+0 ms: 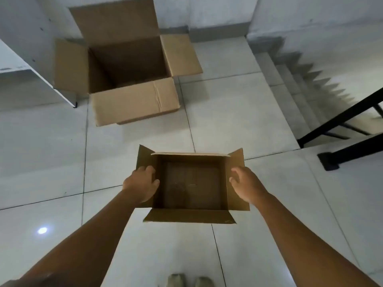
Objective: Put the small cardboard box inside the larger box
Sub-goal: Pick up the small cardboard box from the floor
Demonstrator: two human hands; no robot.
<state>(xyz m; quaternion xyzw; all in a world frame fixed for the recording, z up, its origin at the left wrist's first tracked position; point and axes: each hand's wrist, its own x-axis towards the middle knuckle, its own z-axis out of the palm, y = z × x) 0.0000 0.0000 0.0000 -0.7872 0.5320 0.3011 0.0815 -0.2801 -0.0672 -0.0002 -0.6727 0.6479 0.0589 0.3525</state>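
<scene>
A person's left hand (141, 184) and right hand (245, 186) clasped opposite side walls of the small cardboard box (191, 186), fingers curled over its flaps to keep it level. The larger box (124, 79) stood open on the tiled floor (228, 112), well beyond the fingertips.

Larger box (116, 65) far flap cropped at top, shoes (189, 280) cut off below, fingertips perhaps hidden behind small box (191, 185)

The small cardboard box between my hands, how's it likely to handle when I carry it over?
The small cardboard box looks empty inside, so it is probably light. Its four flaps stand open and loose, so they may flop or snag. With the left hand and right hand at its thin side walls, those could bow if squeezed.
</scene>
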